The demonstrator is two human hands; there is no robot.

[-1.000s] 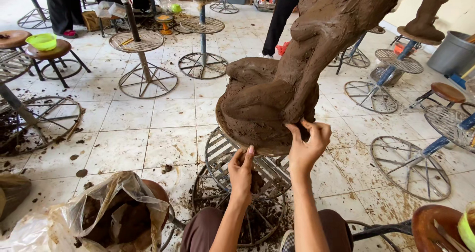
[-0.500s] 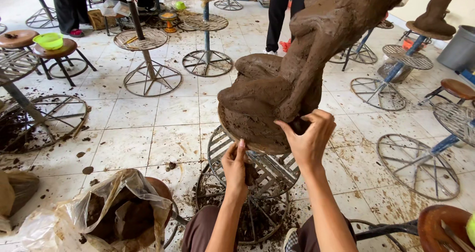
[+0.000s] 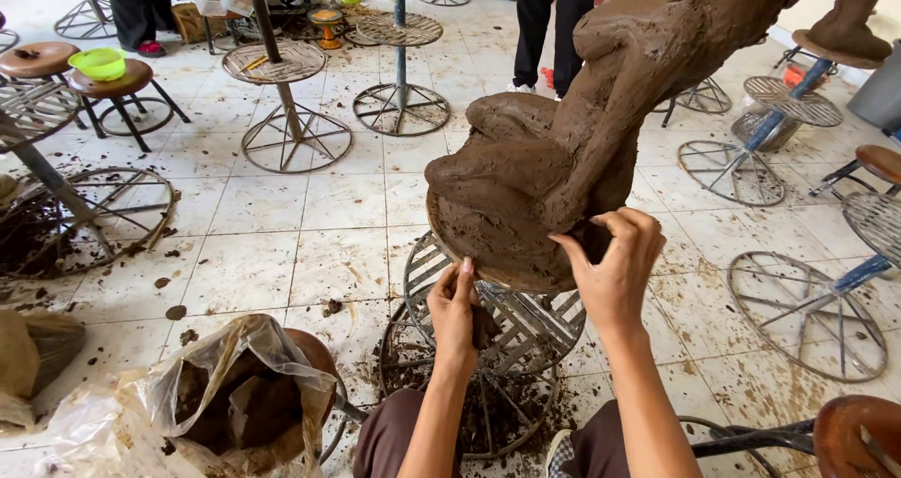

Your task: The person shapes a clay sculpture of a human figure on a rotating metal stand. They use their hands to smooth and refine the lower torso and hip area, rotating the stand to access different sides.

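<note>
1. As seen from above, a tall wet brown clay sculpture stands on a round metal sculpting stand; it looks heavy, soft and easily dented, best steadied low at the base.
2. The right hand pinches clay at the base, fingers curled.
3. The left hand seems closed on a small clay lump below the rim.
4. A crumpled clear plastic bag of clay sits lower left; no labels show.

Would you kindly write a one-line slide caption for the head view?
Right hand presses the base of a brown clay sculpture on a metal stand; left hand touches its rim.
</note>
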